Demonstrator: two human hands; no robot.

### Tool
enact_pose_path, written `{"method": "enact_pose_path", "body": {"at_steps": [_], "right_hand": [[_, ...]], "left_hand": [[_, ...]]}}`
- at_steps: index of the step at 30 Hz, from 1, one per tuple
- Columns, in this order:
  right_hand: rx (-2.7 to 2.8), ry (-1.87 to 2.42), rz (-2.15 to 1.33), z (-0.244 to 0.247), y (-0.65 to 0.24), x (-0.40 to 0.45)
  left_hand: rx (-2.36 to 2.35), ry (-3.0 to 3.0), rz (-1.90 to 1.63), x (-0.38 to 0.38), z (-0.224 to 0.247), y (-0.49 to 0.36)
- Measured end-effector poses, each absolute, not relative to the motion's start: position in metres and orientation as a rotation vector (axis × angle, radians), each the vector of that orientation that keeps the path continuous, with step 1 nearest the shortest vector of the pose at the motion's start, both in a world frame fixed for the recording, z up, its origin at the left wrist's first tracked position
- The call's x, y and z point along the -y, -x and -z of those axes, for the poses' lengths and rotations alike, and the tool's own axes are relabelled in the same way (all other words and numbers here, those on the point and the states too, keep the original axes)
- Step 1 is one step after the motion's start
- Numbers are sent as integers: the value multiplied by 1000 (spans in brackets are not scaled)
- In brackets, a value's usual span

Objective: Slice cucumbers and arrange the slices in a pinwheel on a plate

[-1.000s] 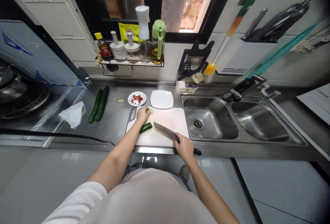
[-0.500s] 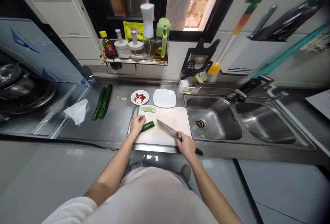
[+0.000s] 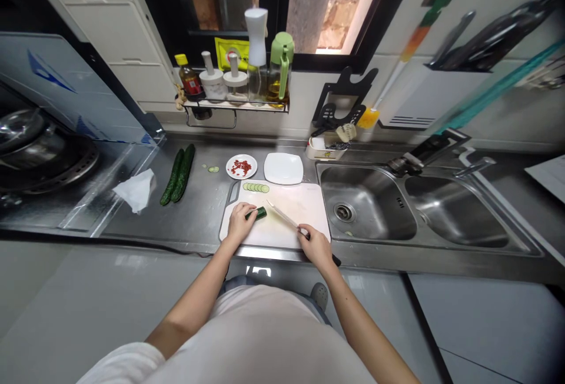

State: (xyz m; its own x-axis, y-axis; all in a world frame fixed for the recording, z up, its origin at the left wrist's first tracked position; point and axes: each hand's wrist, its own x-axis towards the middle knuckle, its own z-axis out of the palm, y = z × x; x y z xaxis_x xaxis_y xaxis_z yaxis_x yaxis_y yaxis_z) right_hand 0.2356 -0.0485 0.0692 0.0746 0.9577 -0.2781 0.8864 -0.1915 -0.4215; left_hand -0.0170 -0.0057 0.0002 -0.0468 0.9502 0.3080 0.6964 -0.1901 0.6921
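Observation:
On the white cutting board (image 3: 304, 201) lies a short piece of cucumber (image 3: 261, 213), partly covered by my left hand (image 3: 241, 221), whose fingers are closed over its left end. My right hand (image 3: 316, 244) grips the black handle of a kitchen knife (image 3: 285, 217). The blade points up and left, its tip just right of the cucumber's cut end. A row of overlapping cucumber slices (image 3: 256, 187) rests near the board's top left edge.
Behind the board stand a plate of chopped red pieces (image 3: 241, 167) and a white square plate (image 3: 283, 168). Whole cucumbers (image 3: 178, 173) and a white cloth or tissue (image 3: 136, 191) lie left. A double sink (image 3: 371, 166) adjoins the right. A condiment rack (image 3: 233, 105) hangs above.
My left hand has moved forward and right onto the cucumber piece, covering more of it. My right hand has turned the knife so its blade shows edge-on, close to the cucumber.

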Motion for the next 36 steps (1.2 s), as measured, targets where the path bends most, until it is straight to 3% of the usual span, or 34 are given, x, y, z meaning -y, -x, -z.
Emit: {"method": "enact_pose_path", "body": {"at_steps": [11, 36], "right_hand": [[1951, 2040, -912, -70, -217, 32], [2364, 2044, -837, -84, -169, 25]], "left_hand": [[-1679, -1952, -1043, 9, 1, 11], [-1647, -2098, -1001, 1, 13, 5]]}}
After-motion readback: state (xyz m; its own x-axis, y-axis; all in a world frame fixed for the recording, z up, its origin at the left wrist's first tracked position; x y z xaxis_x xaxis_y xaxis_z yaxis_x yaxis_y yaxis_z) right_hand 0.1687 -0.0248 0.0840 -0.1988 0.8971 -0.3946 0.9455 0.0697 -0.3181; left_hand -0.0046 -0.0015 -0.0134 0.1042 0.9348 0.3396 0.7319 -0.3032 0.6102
